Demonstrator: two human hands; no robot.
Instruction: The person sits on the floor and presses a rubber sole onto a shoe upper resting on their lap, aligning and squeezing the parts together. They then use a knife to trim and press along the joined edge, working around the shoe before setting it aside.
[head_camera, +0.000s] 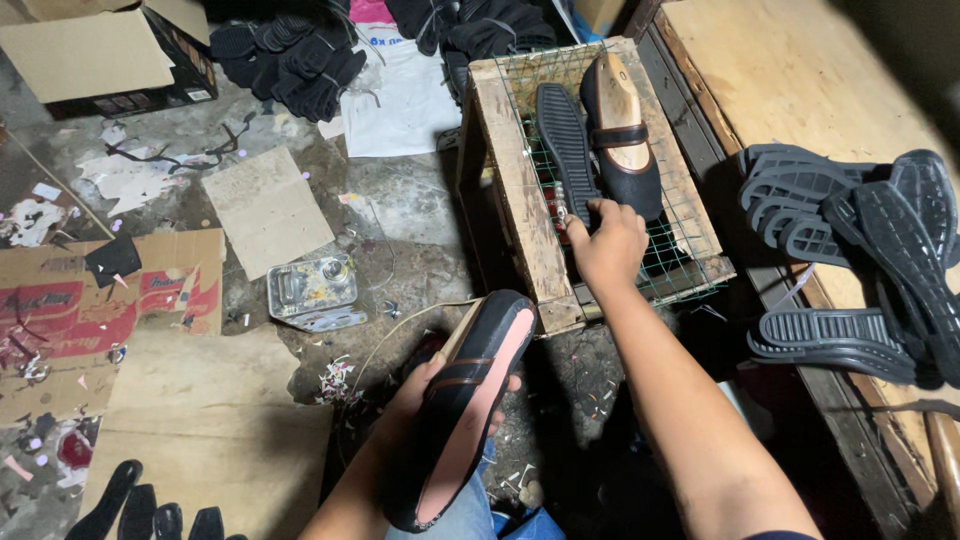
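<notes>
Fingers of our right hand (608, 243) pinch the black sole (567, 150); our left hand (432, 385) grips the shoe (470, 400), which we judge could slip off its last.

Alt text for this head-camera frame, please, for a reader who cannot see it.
The left hand holds a black shoe sole-side up, its pink underside bare, while the right hand grasps a black rubber sole lying on a wire-mesh wooden crate. A second black shoe on a wooden last rests on the mesh, and more soles are stacked on a workbench at the right.
</notes>
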